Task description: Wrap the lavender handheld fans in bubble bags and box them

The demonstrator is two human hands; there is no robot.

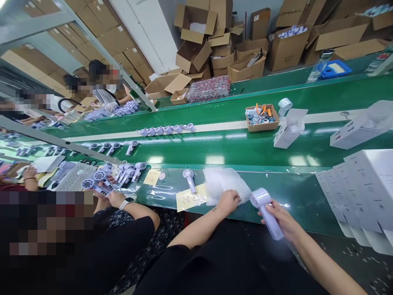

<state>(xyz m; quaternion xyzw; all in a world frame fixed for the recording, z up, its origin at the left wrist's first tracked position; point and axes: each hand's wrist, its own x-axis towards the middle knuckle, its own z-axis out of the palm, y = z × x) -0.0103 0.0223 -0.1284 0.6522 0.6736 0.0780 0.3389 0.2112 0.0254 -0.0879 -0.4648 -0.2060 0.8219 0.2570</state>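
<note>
Our right hand [282, 219] grasps a fan [272, 226]; our left hand [229, 202] touches clear bags [225, 179], grip unclear, another fan [190, 180] nearby.

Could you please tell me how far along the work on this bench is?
I cannot tell whether the white boxes hold finished pieces. The right hand holds a pale fan; the left hand is on the clear bags. A second fan, lying beside them, seems left.

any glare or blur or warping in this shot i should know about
Head view: bright glare patches on the green belt, smaller shine on the clear film near the right hand's grip; wide-angle bending, with the frame bars slanting at left; faces pixelated; far workers small and soft; a hazy pale spot low on the dark clothing.
</note>
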